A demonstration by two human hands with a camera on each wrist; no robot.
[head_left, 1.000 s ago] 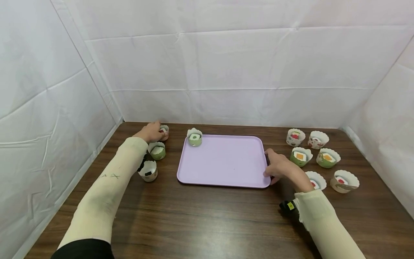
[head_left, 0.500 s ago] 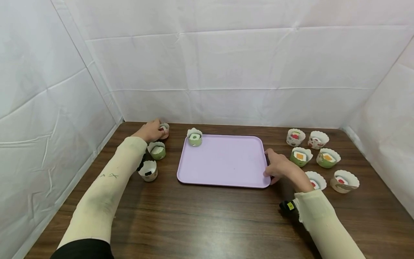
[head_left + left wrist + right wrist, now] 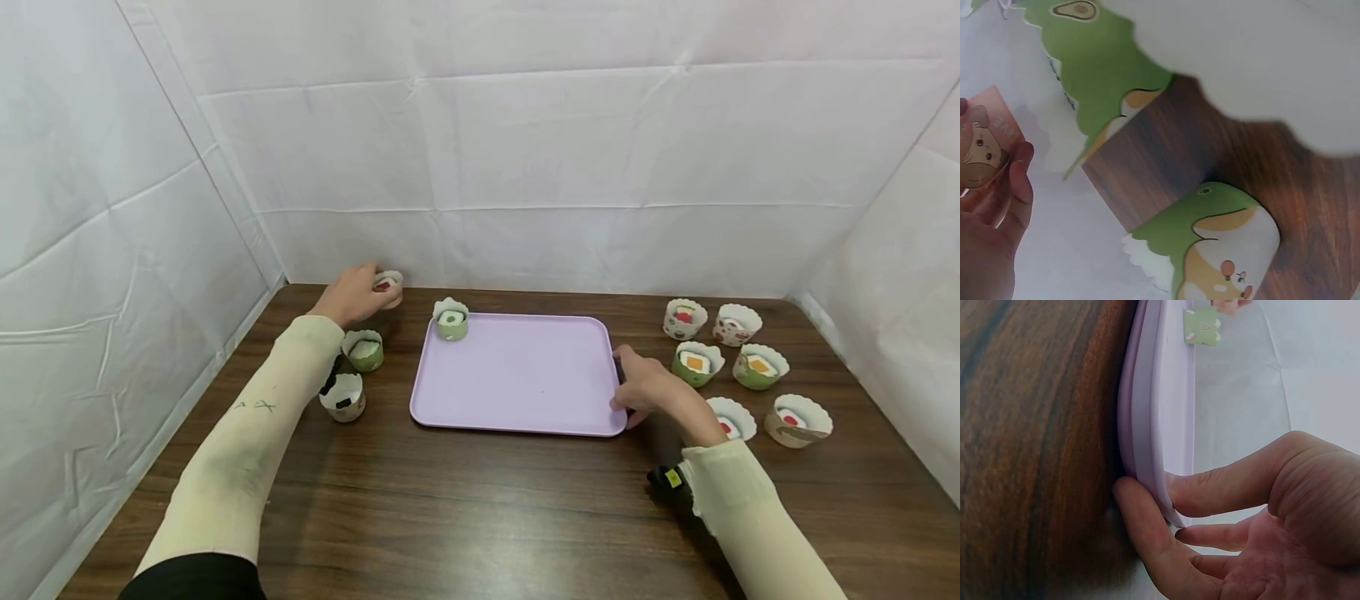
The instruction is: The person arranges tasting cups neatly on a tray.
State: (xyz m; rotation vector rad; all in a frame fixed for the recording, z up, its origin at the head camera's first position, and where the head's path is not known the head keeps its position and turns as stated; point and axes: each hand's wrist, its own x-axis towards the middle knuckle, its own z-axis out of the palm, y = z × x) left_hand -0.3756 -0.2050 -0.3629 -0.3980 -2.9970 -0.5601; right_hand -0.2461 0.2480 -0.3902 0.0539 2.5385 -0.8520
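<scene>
My left hand (image 3: 351,295) grips a pink paper baking cup (image 3: 393,293) near the back wall, with something white and red inside it. The left wrist view shows fingers curled round this pink cup (image 3: 988,147), which carries a cartoon animal print. At the right end of the lilac tray (image 3: 517,375), my right hand (image 3: 649,385) pinches the rim; thumb on top and a finger beneath show in the right wrist view. A green paper cup (image 3: 452,329) with a pale green ring-shaped piece inside stands at the tray's back left corner.
Below my left hand stand a green cup (image 3: 365,353) and a whitish cup (image 3: 344,398). Several filled paper cups, among them a green one (image 3: 693,372), stand right of the tray, close to my right forearm. White sheeting (image 3: 517,150) encloses the brown table (image 3: 450,508).
My left hand has lifted the pink cup and carried it slightly up and to the right, toward the tray. My right hand and the tray have stayed in place.
</scene>
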